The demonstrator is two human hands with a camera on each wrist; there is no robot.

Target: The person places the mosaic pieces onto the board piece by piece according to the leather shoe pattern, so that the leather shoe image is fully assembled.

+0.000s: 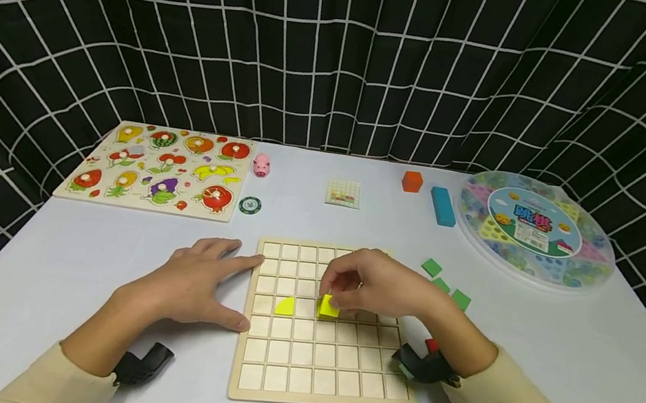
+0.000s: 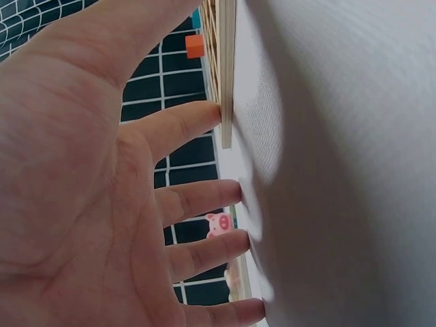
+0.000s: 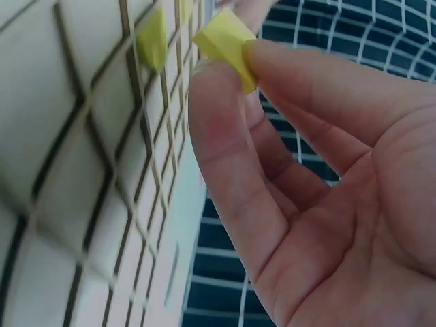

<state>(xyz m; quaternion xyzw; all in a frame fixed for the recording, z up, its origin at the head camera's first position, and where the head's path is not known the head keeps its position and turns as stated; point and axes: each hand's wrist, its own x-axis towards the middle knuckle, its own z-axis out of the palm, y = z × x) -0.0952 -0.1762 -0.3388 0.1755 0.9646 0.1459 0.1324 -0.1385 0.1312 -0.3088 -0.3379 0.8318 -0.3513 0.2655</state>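
Note:
A wooden grid board [image 1: 299, 382] lies flat on the table between my hands. My left hand [image 1: 192, 283] is spread beside its left edge, thumb and index fingertip touching the rim; in the left wrist view the fingers are extended. Over the middle cells my right hand [image 1: 380, 283] pinches a small yellow block [image 3: 225, 41] between thumb and fingertips. A yellow quarter-round piece [image 1: 285, 306] sits in a cell to the left. The right wrist view shows another yellow piece [image 3: 153, 42] on the grid close to the held block; its shape is blurred.
Green tiles [image 1: 461, 299] and a partly covered red piece [image 1: 432, 345] lie right of the board. Farther back are a fruit puzzle [image 1: 241, 179], pink pig [image 1: 261, 165], round chip [image 1: 250, 205], small card [image 1: 343, 193], orange cube [image 1: 412, 181], blue block [image 1: 443, 206] and round game box [image 1: 592, 266].

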